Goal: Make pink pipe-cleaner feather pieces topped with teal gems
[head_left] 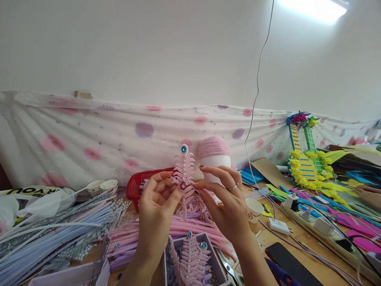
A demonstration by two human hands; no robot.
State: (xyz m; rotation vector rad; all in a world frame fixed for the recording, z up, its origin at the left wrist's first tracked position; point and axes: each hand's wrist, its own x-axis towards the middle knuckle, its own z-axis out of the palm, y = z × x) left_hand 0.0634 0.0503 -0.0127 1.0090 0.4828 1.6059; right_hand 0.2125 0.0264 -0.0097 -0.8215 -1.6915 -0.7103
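Note:
Upright in front of me is a pink feather-shaped ornament (179, 169) with a row of pearl beads down its middle and a blue gem at its top. My left hand (159, 204) grips its lower part between thumb and fingers. From the other side, my right hand (224, 198) pinches its edge with thumb and forefinger, the other fingers raised. Below, more pink feather-shaped ornaments (190, 258) with blue gems lie in a grey box (214, 256). Scissors (228, 268) lie beside the box, partly under my right forearm.
A red basket (133, 186) and a white form wound with pink yarn (214, 147) stand behind my hands. Bundles of pale strips (68, 230) cover the left. A power strip (321, 238), phone (290, 262) and cup (254, 209) are at right. Another person's hand (369, 196) shows far right.

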